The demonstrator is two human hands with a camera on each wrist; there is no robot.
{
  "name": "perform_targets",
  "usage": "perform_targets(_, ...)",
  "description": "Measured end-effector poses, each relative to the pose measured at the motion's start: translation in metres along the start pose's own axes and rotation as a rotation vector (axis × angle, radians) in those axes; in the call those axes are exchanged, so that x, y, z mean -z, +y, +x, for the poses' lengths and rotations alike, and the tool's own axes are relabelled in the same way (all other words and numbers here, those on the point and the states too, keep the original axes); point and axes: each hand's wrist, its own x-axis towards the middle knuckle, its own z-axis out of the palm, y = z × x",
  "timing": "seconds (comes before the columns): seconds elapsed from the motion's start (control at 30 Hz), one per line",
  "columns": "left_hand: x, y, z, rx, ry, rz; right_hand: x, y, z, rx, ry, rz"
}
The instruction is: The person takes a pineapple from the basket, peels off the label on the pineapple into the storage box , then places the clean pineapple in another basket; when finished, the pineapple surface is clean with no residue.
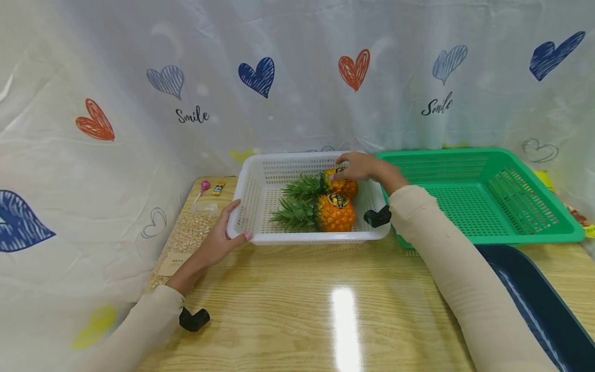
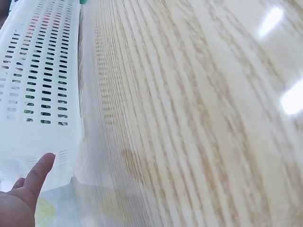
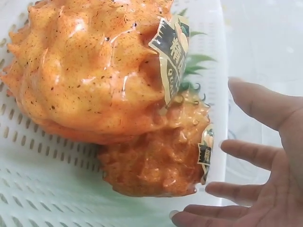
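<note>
A white plastic basket (image 1: 297, 237) holds two orange pineapples (image 1: 335, 214) with green leaf crowns (image 1: 295, 212) pointing left. Each pineapple has a black and gold label (image 1: 338, 200). My left hand (image 1: 223, 227) rests at the basket's front left corner, thumb against the front side and fingers along the left side. My right hand (image 1: 360, 168) is over the rear pineapple (image 1: 349, 187), at the basket's back right. In the right wrist view its fingers (image 3: 248, 151) are spread beside the basket's rim, with nothing between them and the thumb. Some left fingers are hidden.
To the right stands a green basket (image 1: 550, 238), with a dark blue tray (image 1: 520, 274) in front of it. At left lie a pink lollipop (image 1: 205, 185), a small wrapped candy (image 1: 217, 189) and a bag of pale kernels (image 1: 188, 232). A white printed curtain (image 1: 302, 119) hangs behind the table.
</note>
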Motion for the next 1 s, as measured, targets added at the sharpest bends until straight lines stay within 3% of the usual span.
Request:
perform_targets(0.4,0.000,-0.001,0.000,-0.016,0.004,0.000,-0.011,0.003,0.007,0.040,-0.034,0.069)
perform_targets(1.0,-0.001,-0.001,0.000,-0.004,-0.008,-0.002,-0.019,0.012,0.018,0.076,0.023,-0.045)
